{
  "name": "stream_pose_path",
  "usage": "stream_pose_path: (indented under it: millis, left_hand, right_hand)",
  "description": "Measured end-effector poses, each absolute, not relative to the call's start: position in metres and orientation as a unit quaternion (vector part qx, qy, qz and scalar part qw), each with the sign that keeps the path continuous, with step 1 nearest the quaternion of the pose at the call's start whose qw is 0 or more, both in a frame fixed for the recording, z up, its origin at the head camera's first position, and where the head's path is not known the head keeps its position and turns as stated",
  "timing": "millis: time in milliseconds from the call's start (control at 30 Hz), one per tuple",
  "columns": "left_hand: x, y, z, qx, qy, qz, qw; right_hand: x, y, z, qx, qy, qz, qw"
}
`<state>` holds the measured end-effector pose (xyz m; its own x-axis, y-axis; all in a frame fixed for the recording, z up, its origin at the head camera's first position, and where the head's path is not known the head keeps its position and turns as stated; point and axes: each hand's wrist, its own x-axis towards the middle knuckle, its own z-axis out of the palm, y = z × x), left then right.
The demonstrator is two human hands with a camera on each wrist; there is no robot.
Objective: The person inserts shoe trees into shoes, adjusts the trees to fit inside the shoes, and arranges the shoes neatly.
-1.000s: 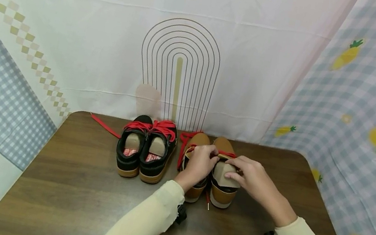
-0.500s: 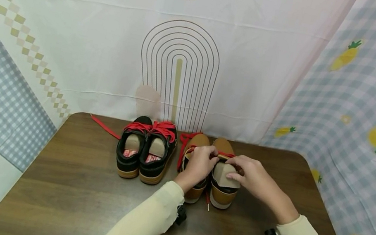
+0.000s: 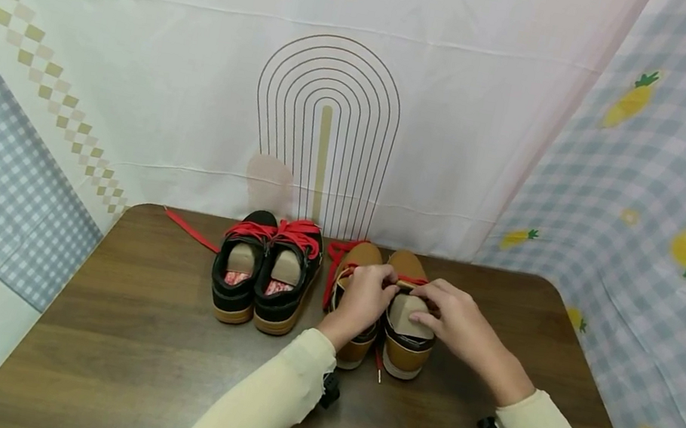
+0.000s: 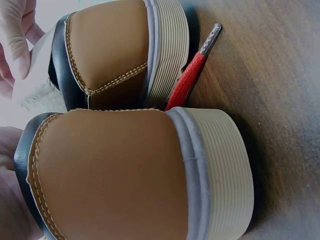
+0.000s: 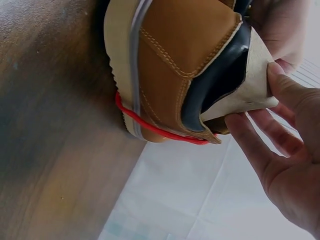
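In the head view a pair of brown shoes with red laces stands right of the table's middle, heels toward me. My right hand (image 3: pixel 461 323) pinches a stiff beige cardboard piece (image 3: pixel 409 316) between thumb and fingers, partly inside the opening of the right brown shoe (image 3: pixel 404 355). The right wrist view shows the cardboard (image 5: pixel 252 82) bent and sticking out above the black collar lining. My left hand (image 3: pixel 362 298) reaches over the left brown shoe (image 4: pixel 110 170), its curled fingertips gripping the right shoe near its tongue. That hand covers most of the left shoe's opening.
Left of the brown pair stand two black shoes (image 3: pixel 278 310) with red laces and beige pieces inside. One loose red lace (image 3: pixel 192 229) trails left from them. A metal-tipped red lace end (image 4: pixel 192 70) lies between the brown heels. A patterned cloth (image 3: pixel 346 0) hangs behind the table.
My right hand has shifted slightly left, and the cardboard's near edge has moved a little farther toward the shoe's toe. The left hand and the shoes look unmoved.
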<state>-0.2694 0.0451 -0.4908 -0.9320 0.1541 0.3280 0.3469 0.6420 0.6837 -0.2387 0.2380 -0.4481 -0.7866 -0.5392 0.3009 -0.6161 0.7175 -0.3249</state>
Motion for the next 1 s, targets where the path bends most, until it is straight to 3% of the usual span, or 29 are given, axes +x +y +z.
stream_pose_path:
  millis: [1000]
  left_hand:
    - [-0.269, 0.045, -0.492, -0.139, -0.898, -0.399, 0.123]
  right_hand:
    - [-0.237, 0.232, -0.462, 0.270, -0.932, 0.199, 0.139]
